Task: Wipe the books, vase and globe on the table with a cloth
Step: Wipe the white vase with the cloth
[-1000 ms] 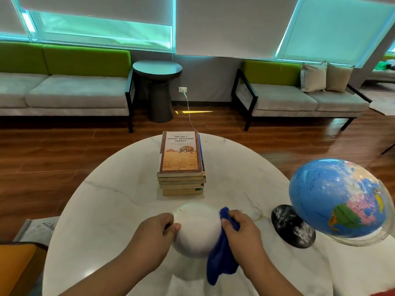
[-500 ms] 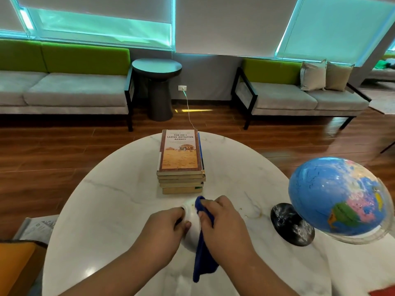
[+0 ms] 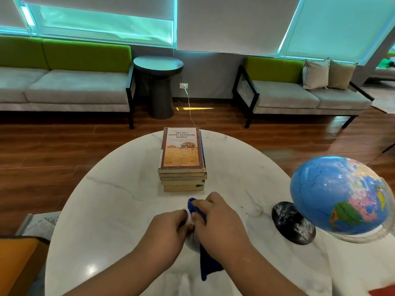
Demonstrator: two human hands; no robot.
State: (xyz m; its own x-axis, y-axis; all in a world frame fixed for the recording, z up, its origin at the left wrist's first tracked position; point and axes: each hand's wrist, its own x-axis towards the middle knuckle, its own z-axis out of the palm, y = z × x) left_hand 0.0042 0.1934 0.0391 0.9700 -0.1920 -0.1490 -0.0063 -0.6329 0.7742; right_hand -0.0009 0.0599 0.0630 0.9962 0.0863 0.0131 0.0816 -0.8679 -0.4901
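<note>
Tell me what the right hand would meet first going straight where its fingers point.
Likely the stack of books: the right hand, gripping the blue cloth on the vase, points at its near end. Depth is unclear.

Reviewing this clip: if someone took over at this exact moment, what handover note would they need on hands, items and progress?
Left hand: grips the vase, which is mostly hidden between the two hands.
Right hand: holds the cloth pressed over the vase's top, with its tail hanging toward the person.
Books: stacked beyond the vase, mid-table.
Globe: at the table's right side, untouched now.
Done: nothing can be confirmed; the vase wipe is under way.
Left: finish the vase, then do the books and globe, unless they are already wiped, which the picture does not show.
</note>
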